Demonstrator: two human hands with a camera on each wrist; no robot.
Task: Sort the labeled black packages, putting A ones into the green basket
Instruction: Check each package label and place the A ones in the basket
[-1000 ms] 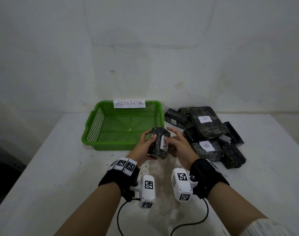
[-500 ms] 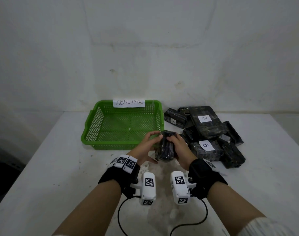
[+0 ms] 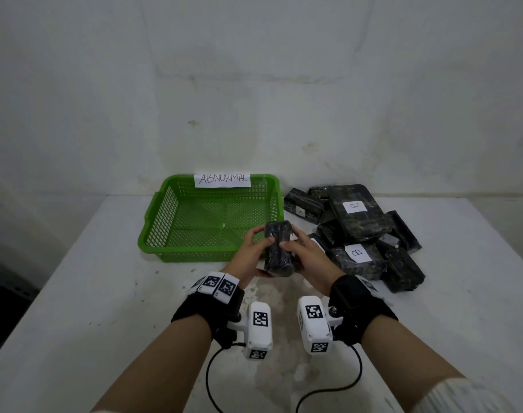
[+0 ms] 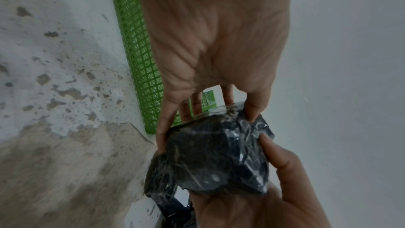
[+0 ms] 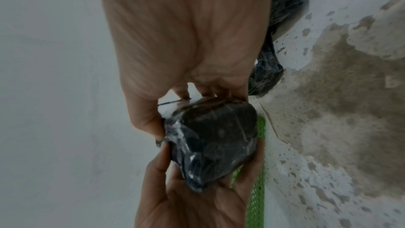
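Two hands are gripping one black package point(image 3: 279, 248) above the counter point(image 3: 75, 293), just at 5 o'clock of the green basket point(image 3: 165, 216): the left hand point(image 3: 251, 257) and right hand point(image 3: 307, 260) are curling round its sides, probably turning it because no label is showing. Remaining packages point(image 3: 355, 231) are lying piled at 3 o'clock.

White table point(image 3: 75, 293), paint worn and chipped to a brownish patch near the front middle. Green basket point(image 3: 153, 234) on it at the back, left of centre, paper tag reading "ABNORMAL" point(image 3: 222, 179) on the far rim. Pile of black packages point(image 3: 358, 231) just right of the basket, overlapping one another, two showing white "B" labels; other labels unreadable. Two black cables point(image 3: 208, 380) trailing across the near edge.
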